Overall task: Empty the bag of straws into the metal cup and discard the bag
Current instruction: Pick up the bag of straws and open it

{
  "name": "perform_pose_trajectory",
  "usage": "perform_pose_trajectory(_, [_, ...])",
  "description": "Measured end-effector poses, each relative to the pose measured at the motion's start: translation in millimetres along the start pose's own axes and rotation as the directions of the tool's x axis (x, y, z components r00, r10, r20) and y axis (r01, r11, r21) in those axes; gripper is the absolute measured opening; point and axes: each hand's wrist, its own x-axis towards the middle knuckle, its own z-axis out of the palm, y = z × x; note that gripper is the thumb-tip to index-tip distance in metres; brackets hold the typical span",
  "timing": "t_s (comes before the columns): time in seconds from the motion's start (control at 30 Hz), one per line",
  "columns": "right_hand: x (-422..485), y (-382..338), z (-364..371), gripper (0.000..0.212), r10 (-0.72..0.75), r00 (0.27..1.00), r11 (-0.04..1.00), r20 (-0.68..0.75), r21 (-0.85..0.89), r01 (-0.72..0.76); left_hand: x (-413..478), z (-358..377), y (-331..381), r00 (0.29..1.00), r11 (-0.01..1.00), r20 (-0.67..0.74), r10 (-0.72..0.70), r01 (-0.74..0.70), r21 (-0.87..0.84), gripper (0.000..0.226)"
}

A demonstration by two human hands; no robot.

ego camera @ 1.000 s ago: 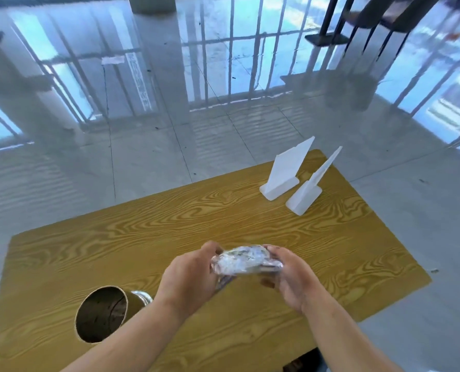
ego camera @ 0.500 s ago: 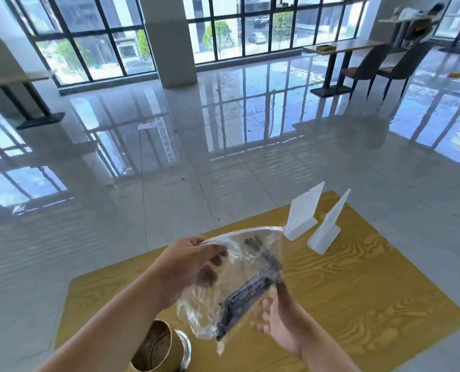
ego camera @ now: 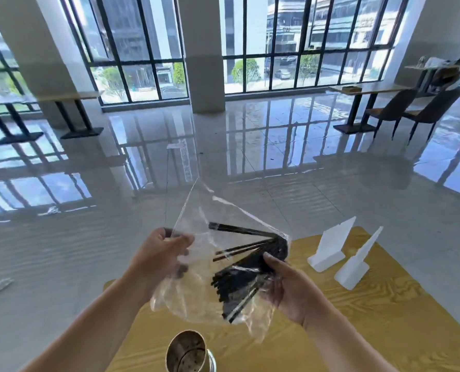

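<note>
Across the upper half of the frame spreads a glossy grey floor (ego camera: 94, 237), mirroring the tall dark-framed windows (ego camera: 304, 44) behind it; dark chairs (ego camera: 395, 111) stand at a side table (ego camera: 365, 88) at the upper right. Filling the lower right is the yellow wood-grain counter (ego camera: 384, 326). Above it, at lower centre, a clear plastic bag (ego camera: 196, 299) is held up in the air, crumpled at its lower end and drawn to a flat point at the top. The left grip (ego camera: 159, 256) pinches the bag's left edge between thumb and fingers. The right grip (ego camera: 290, 288) is wrapped round the bag's right side, thumb pressing through the plastic on a bundle of black straws (ego camera: 239, 280). The straws lie inside the bag, gathered at the right end by the thumb and fanning out toward the left. At the bottom edge of the frame, below the bag and apart from it, the metal cup (ego camera: 187, 353) stands upright on the counter with its mouth open. Two white wedge-shaped stands (ego camera: 328, 248) sit side by side at the counter's far end, right of the bag
</note>
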Motion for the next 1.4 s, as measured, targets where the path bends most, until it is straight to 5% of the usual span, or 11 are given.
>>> perform_pose_trajectory(0.1, [-4, -19, 23, 0.049, -0.075, 0.994, 0.99, -0.083, -0.124, 0.064, -3, -20, -8, 0.999, 0.998, -0.019, 0.047, -0.046, 0.03, 0.045])
perform_pose_trajectory(0.33, [-16, -45, 70, 0.054, -0.194, 0.981, 0.951, 0.01, -0.245, 0.19, -14, -51, 1, 0.975, 0.977, 0.066, 0.213, -0.214, 0.0, 0.119])
perform_pose_trajectory(0.5, [-29, -56, 94, 0.059, -0.279, 0.959, 0.936, -0.04, -0.236, 0.263, -11, -67, 6, 0.941, 0.939, 0.059, 0.334, -0.338, 0.068, 0.122])
perform_pose_trajectory(0.67, [-37, -53, 107, 0.055, -0.332, 0.939, 0.926, -0.091, -0.222, 0.306, -17, -80, 8, 0.918, 0.913, 0.126, 0.377, -0.391, 0.118, 0.153])
perform_pose_trajectory(0.77, [-39, -45, 115, 0.039, -0.321, 0.943, 0.927, -0.084, -0.235, 0.294, -16, -77, 7, 0.908, 0.879, 0.096, 0.408, -0.42, 0.228, 0.141])
perform_pose_trajectory(0.87, [-46, -41, 114, 0.036, -0.325, 0.941, 0.917, -0.089, -0.272, 0.291, -9, -83, 9, 0.887, 0.847, -0.068, 0.456, -0.409, 0.34, 0.079])
perform_pose_trajectory(0.93, [-51, -42, 107, 0.042, -0.333, 0.935, 0.91, -0.121, -0.303, 0.284, -3, -92, 12, 0.918, 0.919, -0.126, 0.376, -0.351, 0.182, 0.035])
perform_pose_trajectory(1.03, [-59, -50, 95, 0.044, -0.36, 0.92, 0.893, -0.157, -0.345, 0.29, 7, -104, 14, 0.951, 0.955, -0.089, 0.296, -0.294, 0.037, 0.01])
perform_pose_trajectory(1.23, [-61, -80, 69, 0.043, -0.43, 0.877, 0.874, -0.216, -0.342, 0.344, 27, -108, 21, 0.966, 0.967, -0.113, 0.234, -0.244, -0.081, 0.013])
perform_pose_trajectory(1.4, [-53, -106, 53, 0.008, -0.451, 0.874, 0.834, -0.181, -0.433, 0.341, 29, -102, 31, 0.966, 0.966, -0.106, 0.235, -0.244, -0.086, 0.016])
